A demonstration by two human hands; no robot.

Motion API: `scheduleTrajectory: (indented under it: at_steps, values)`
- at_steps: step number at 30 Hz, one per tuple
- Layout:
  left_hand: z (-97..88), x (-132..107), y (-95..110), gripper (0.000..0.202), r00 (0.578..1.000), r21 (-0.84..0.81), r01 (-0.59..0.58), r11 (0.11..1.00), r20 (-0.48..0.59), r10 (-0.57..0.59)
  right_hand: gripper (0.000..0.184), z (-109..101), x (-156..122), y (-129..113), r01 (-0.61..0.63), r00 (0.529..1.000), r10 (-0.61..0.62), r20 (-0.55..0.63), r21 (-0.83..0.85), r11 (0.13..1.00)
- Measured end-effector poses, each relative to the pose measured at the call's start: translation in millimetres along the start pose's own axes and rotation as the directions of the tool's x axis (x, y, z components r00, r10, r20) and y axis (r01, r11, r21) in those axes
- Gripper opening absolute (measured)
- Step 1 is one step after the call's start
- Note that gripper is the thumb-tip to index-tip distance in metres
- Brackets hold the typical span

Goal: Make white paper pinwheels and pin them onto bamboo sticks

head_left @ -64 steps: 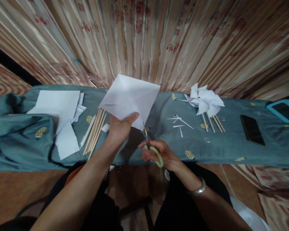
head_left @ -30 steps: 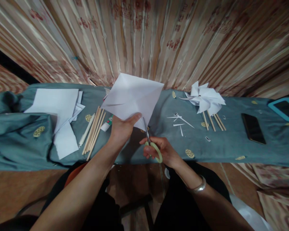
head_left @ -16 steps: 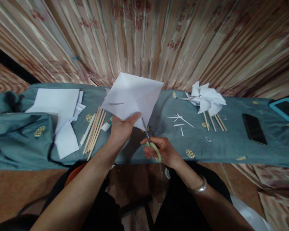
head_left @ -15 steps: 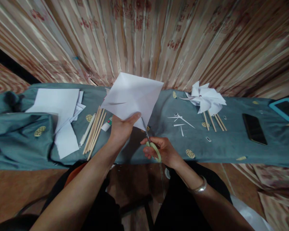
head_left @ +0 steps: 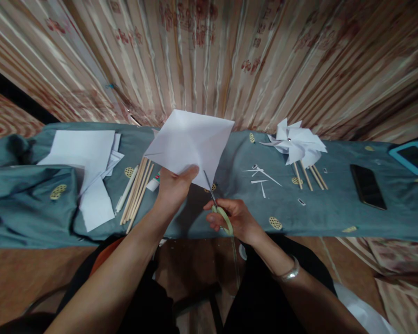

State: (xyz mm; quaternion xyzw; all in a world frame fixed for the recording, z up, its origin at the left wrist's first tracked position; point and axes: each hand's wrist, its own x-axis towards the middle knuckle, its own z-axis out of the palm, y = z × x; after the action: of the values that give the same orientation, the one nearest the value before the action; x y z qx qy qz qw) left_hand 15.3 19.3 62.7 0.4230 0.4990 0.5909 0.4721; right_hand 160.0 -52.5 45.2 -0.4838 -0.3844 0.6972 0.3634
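My left hand (head_left: 173, 188) grips the near corner of a creased white square paper (head_left: 191, 141), held up above the table's front edge. My right hand (head_left: 234, 219) is closed round the pale green handles of scissors (head_left: 218, 208). Their blades point up and left, and the tips meet the paper's lower corner just right of my left thumb. A silver bangle (head_left: 288, 273) sits on my right wrist.
A teal cloth (head_left: 334, 208) covers the table. Loose white sheets (head_left: 87, 157) and several wooden sticks (head_left: 137, 192) lie left. Finished paper pinwheels on sticks (head_left: 297, 148) lie right, with paper scraps (head_left: 261, 178), a black phone (head_left: 367, 186) and a blue-cased device (head_left: 413, 158). Striped curtains hang behind.
The scissors have moved up and left into the paper's lower corner, and the paper has shifted slightly. The rest has stayed put.
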Motion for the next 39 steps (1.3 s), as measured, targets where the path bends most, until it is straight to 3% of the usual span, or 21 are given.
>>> scheduleTrajectory:
  at_steps: [8, 16, 39]
  values:
    - [3.5, -8, -4, 0.054, 0.999, 0.044, 0.022, 0.999, 0.026, -0.023, 0.042, 0, -1, -7, -0.012, 1.0, 0.011, -0.019, -0.033, 0.999]
    - [2.6, -5, -5, 0.043, 0.999, 0.039, -0.011, 0.999, 0.033, 0.01, 0.041, -2, 0, -4, -0.009, 1.0, 0.007, -0.021, -0.057, 0.998]
    - [1.1, -11, -7, 0.024, 0.988, 0.081, 0.122, 0.989, 0.083, -0.128, 0.044, -1, 1, -6, -0.016, 0.998, 0.015, -0.066, -0.012, 1.0]
